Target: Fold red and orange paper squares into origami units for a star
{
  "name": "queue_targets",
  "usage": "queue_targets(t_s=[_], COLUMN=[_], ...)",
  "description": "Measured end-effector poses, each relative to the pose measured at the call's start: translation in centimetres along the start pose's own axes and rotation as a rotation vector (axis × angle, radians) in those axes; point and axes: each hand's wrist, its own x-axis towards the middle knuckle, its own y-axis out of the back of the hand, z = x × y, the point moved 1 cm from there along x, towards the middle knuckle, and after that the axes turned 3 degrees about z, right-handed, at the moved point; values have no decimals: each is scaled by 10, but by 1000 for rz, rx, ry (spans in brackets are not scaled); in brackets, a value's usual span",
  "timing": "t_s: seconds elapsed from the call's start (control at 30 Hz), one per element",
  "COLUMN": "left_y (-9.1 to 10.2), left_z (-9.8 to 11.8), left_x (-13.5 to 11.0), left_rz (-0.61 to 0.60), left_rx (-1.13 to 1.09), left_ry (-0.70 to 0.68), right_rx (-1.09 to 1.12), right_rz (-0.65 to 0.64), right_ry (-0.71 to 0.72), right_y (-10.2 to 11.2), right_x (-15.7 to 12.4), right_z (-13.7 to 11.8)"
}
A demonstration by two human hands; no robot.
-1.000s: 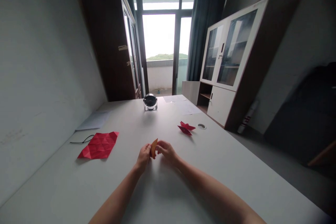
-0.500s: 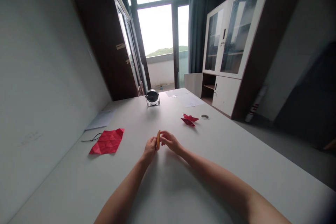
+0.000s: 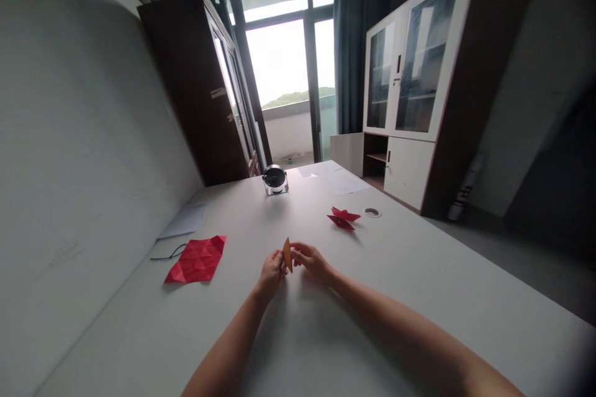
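Centrally, the bare left hand (image 3: 271, 274) has its fingers closed on a small pointed yellow-orange folded paper (image 3: 287, 255), held upright over the white smooth-topped table (image 3: 400, 260); the bare right hand (image 3: 314, 262) curls its fingers loosely at the other side, contact impossible to tell. Beyond, at left, lies a creased red paper sheet (image 3: 199, 260); at right, pointed red folded paper (image 3: 343, 218). Farther off stands a white-fronted cabinet with glass doors (image 3: 410, 167), its shelves' contents too dim to tell
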Motion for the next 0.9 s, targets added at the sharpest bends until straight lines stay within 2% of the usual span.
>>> queue_targets(t_s=[0.2, 0.37, 0.5, 0.67, 0.9], left_y=[1, 4, 5, 5, 9], left_z=[-1, -6, -7, -6, -10], left_x=[1, 3, 5, 4, 7], left_rz=[-3, 94, 118, 98, 50], left_rx=[38, 55, 77, 155, 184], left_ry=[-10, -23, -8, -15, -68], right_rx=[33, 33, 11, 1, 3], right_rz=[-60, 0, 1, -51, -37], right_ry=[-36, 0, -3, -23, -32], right_y=[0, -1, 1, 2, 3], right_x=[1, -1, -1, -1, -2], right_z=[2, 2, -1, -9, -14])
